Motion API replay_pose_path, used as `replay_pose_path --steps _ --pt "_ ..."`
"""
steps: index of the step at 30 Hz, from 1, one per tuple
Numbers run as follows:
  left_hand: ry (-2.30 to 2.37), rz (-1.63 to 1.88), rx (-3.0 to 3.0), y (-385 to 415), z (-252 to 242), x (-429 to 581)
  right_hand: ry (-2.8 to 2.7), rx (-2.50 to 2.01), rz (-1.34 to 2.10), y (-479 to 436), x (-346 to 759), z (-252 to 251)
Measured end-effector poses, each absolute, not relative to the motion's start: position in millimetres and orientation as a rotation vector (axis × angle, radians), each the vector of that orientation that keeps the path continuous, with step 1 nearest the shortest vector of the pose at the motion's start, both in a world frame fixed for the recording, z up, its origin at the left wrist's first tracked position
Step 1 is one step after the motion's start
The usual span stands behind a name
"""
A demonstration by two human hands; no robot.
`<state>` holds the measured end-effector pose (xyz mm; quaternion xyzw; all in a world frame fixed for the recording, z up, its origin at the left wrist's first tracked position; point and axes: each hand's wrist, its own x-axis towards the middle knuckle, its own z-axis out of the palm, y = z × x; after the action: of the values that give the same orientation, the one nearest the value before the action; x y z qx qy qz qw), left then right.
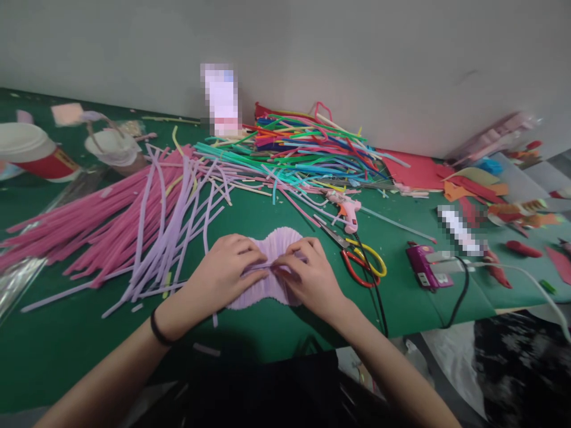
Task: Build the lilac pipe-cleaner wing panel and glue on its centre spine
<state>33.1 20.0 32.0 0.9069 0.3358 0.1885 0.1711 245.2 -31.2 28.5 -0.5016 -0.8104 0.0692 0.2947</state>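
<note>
A lilac, ribbed, bow-shaped piece point(282, 239), which looks made of pipe cleaners laid side by side, lies in front of me, narrow at its waist. My left hand point(220, 267) grips its left side, thumb and fingers closing near the middle. From the other side my right hand point(314, 276) pinches at the same waist, its fingertips almost meeting the left ones. A thin lilac strand point(256, 267) runs across the piece between the hands. My fingers partly hide the centre.
Pink pipe cleaners point(107, 211) and lilac pipe cleaners point(172, 223) lie left, a multicoloured heap point(307, 148) behind. Scissors point(363, 258) and a pink glue gun point(350, 211) with a cord are to the right, near a purple power strip point(422, 267). Cups point(40, 151) stand far left.
</note>
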Motion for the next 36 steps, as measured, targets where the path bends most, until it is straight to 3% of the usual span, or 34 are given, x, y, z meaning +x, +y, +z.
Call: replay_pose_path --steps 6,14,27,36 --pt "0.952 0.526 2.572 19 33 35 -2.248 -1.203 -0.103 -27 239 18" --pt "0.945 0.541 2.575 18 35 35 -2.367 -1.120 -0.209 -25 243 16" --pt "0.792 0.731 2.602 14 33 41 -2.148 -1.216 0.211 -44 244 33" --pt "0.779 0.749 2.561 17 41 36 -2.067 -1.315 0.271 -43 250 38"
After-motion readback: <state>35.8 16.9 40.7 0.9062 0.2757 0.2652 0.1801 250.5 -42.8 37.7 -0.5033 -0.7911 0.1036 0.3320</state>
